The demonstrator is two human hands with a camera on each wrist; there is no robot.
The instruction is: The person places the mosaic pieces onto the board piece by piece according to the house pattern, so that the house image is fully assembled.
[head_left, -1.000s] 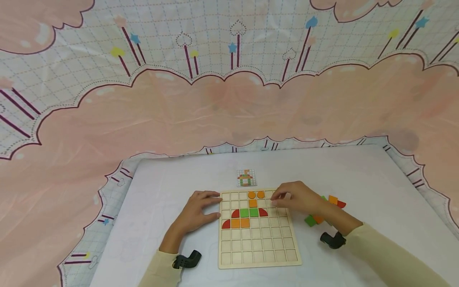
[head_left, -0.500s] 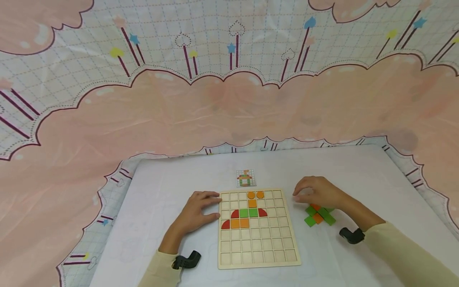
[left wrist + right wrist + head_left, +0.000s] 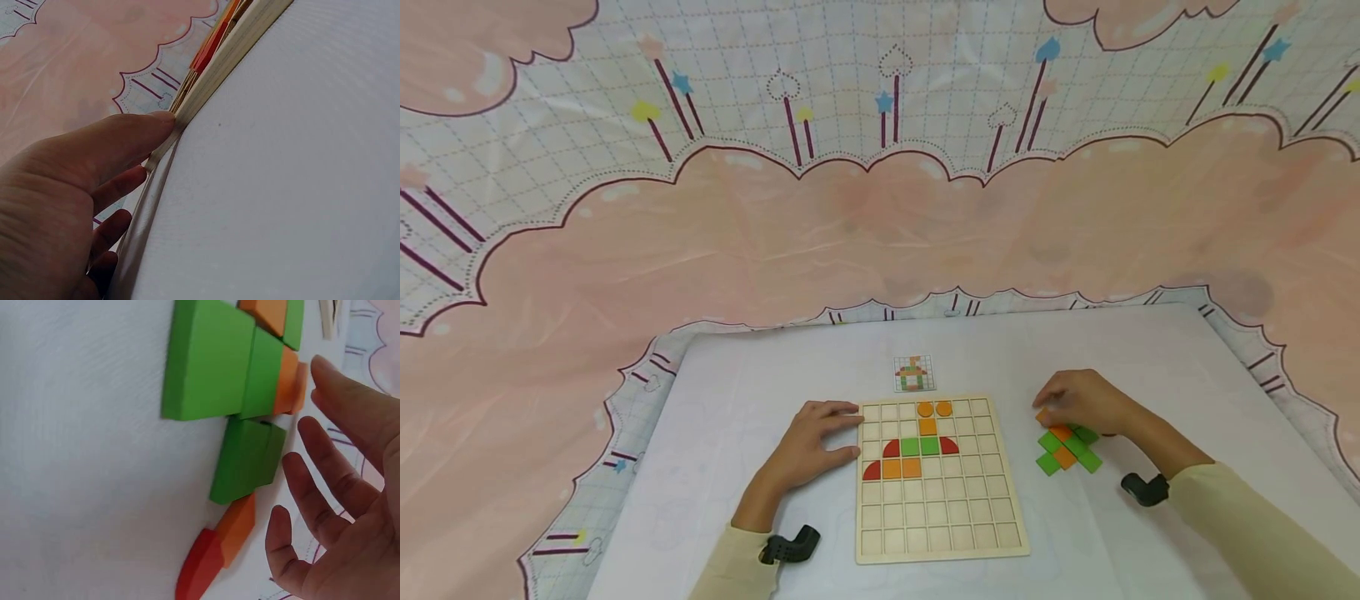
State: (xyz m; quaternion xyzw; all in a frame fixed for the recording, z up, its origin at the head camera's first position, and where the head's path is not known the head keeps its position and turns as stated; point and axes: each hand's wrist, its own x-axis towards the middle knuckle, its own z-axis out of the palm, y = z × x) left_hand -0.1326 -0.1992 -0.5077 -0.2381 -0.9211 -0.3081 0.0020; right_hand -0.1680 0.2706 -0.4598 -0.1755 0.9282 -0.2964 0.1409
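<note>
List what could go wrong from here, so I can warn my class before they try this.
The right hand is at loose tiles that touch one another, so taking one may knock its neighbours askew.

The left hand touches the board at its edge; a push there might slide it.

The card looks small beside the board, so its pattern might be misread and a tile set in the wrong place.

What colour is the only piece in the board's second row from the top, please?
The square piece is orange, seen best in the head view.
</note>
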